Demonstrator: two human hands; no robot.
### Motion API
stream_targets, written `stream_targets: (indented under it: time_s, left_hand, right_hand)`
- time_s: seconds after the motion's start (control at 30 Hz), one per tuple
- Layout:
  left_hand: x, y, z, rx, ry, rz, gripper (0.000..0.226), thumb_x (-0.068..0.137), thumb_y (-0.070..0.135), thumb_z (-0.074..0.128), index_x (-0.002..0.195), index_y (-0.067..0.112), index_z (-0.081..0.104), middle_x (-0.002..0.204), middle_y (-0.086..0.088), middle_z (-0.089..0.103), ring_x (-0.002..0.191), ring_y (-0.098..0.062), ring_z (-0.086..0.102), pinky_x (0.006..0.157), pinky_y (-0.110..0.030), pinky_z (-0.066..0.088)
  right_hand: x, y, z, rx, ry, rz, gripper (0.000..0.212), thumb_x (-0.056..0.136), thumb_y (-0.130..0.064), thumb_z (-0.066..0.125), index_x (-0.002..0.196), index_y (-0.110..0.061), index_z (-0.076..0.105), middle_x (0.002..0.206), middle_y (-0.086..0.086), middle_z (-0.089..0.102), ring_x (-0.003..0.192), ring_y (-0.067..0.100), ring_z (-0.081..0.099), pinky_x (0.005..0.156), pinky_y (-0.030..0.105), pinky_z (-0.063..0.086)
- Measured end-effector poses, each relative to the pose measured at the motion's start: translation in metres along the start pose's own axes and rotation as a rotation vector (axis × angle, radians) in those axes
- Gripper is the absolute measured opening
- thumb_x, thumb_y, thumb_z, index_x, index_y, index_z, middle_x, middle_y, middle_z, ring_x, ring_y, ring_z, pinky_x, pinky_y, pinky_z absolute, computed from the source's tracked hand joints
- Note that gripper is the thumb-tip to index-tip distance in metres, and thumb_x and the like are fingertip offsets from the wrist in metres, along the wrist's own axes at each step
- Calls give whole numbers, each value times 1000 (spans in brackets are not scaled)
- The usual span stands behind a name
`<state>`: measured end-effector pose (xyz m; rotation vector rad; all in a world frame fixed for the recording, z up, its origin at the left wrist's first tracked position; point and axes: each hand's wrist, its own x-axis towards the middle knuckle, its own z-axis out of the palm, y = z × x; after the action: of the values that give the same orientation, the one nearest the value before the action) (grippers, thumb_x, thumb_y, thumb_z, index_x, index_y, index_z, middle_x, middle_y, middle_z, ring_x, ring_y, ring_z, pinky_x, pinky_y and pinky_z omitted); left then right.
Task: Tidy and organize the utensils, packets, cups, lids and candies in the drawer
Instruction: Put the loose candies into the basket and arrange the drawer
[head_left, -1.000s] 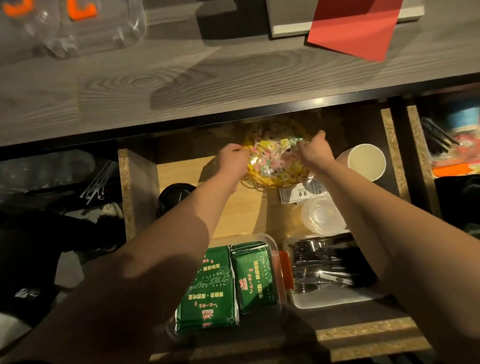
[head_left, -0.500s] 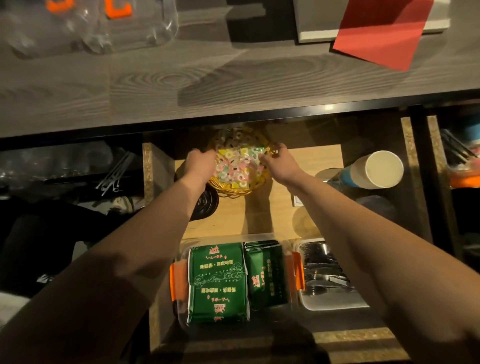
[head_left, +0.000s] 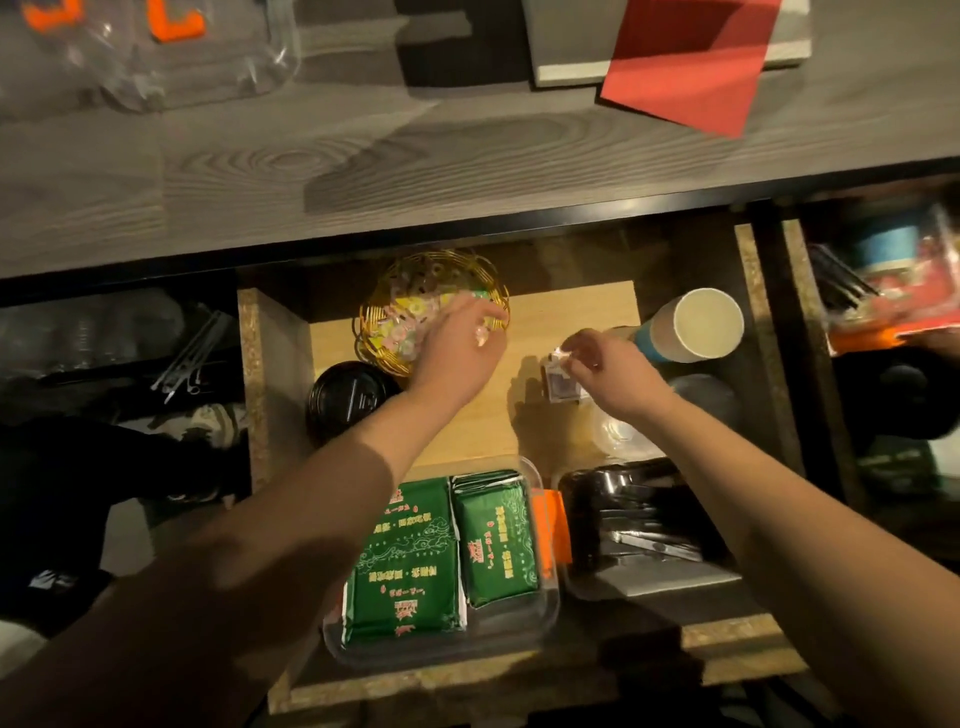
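The open wooden drawer (head_left: 571, 312) sits under a grey wood-grain worktop (head_left: 415, 166). At its back left stands one round gold wire basket (head_left: 374, 332) filled with small pastel wrapped candies (head_left: 410, 306). Just in front of the basket, towards the left wall, lies a black round plastic lid (head_left: 348, 400). At the front a clear plastic box with orange clips (head_left: 545, 613) holds two green printed packets (head_left: 410, 561) side by side. To its right, touching or nearly so, a second clear tray (head_left: 649, 582) holds metal utensils (head_left: 654, 540), too dark to count. At the back right one white paper cup with a blue side (head_left: 696, 325) lies tipped on its side, mouth towards the camera. In front of it are clear plastic lids (head_left: 623, 436), blurred, number unclear.

Both forearms reach in from the near edge. The left hand (head_left: 457, 353) hangs over the basket's right rim, fingers bent downwards, with one small pale candy (head_left: 481, 335) pinched at its fingertips. The right hand (head_left: 608, 369) is lower and to the right, over the bare drawer floor, its thumb and forefinger closed on a small white packet (head_left: 558, 376) that touches the floor; the grip is narrow, the other fingers curled.

On the worktop lie one red paper sheet (head_left: 685, 67) over a pale board (head_left: 571, 73) and a clear plastic lid with orange clips (head_left: 156, 47).
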<state>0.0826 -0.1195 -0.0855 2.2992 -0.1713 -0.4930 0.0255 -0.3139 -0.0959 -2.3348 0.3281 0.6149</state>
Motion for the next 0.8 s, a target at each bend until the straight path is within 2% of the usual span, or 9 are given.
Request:
stream_targets:
  time_s: [0.13,0.2,0.27,0.33,0.47,0.57,0.63,0.73,0.8]
  left_hand:
    - [-6,10,33,19,-367,92,18,94,14,62,108,17,74,110,1,70,98,-14,63,90,-33,53]
    - [-6,10,49,92,-524,75,17,92,14,65,105,16,76,106,-2,72,97,-18,65,87,-32,52]
    - [-7,8,64,179,-638,72,14,90,14,66,100,16,75,100,-5,71,95,-24,65,82,-34,50]
    - [-8,6,74,223,-694,53,11,90,16,66,98,14,72,96,-9,69,94,-29,64,75,-34,48]
    - [-9,7,84,221,-710,16,15,91,18,67,104,8,68,103,-12,68,95,-29,64,79,-36,50]
    - [-9,2,88,225,-720,-15,23,93,20,66,115,13,68,112,-8,67,103,-26,63,92,-41,52]
    - [-8,-5,86,180,-685,-52,20,92,22,66,111,21,71,112,-2,68,104,-22,64,95,-42,52]
    - [-7,-5,70,-7,-498,-63,13,91,21,65,98,30,71,98,8,68,92,-14,65,88,-38,55]
    - [-6,-5,52,-82,-248,0,15,92,15,63,102,24,71,99,8,64,97,-12,61,88,-31,50]
  right_hand:
    - [-15,22,-2,-301,-106,-107,28,94,-28,62,119,-15,65,118,5,68,105,22,61,86,32,48]
    - [-17,27,-2,-431,-138,-135,30,92,-39,62,115,-20,67,116,3,68,105,21,59,88,36,49]
    - [-19,29,-7,-491,-164,-122,41,86,-54,63,114,-24,66,117,2,66,107,21,58,90,38,50]
    - [-21,30,-11,-530,-188,-97,61,79,-64,65,124,-24,61,130,4,60,119,24,54,98,41,47]
    - [-30,32,-14,-642,-208,-42,95,71,-72,68,146,-24,35,153,7,38,139,32,38,112,47,38]
    - [-35,33,-13,-682,-232,-16,99,71,-72,68,148,-23,31,151,8,39,137,32,41,110,46,38]
    - [-34,32,-14,-679,-245,-12,96,73,-74,63,148,-23,32,150,9,40,137,32,40,110,46,37]
    - [-29,24,-17,-566,-105,-130,86,79,-79,46,141,-20,42,143,9,44,132,28,41,107,44,40]
    - [-23,11,-13,-399,-35,-192,75,86,-74,42,136,-18,49,136,6,50,126,23,44,102,40,43]
